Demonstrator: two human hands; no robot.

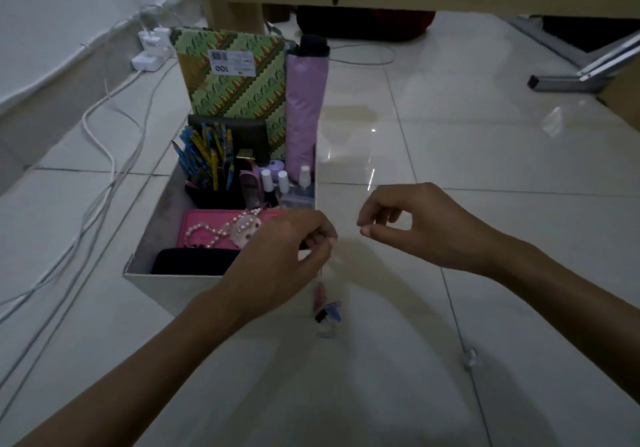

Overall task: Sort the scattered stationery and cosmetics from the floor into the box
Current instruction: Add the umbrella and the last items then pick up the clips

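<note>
A white box (162,285) stands on the tiled floor. It holds a green patterned book (235,79), a folded purple umbrella (306,110), a black cup of pencils (207,159), small bottles (277,180), a pink case (207,219) with a bead bracelet (199,230) lying on it, and a black pouch (194,261). My left hand (284,252) is at the box's near right corner and pinches the top of a small clear bag of coloured binder clips (327,309), which hangs beside the box. My right hand (419,225) hovers just right of it with loosely curled fingers and holds nothing I can see.
A white power strip (150,53) and cables (104,141) run along the wall on the left. A wooden furniture leg (240,13) stands behind the box, and a metal frame (571,77) lies at the far right. A small clear object (469,358) lies on the tiles near me.
</note>
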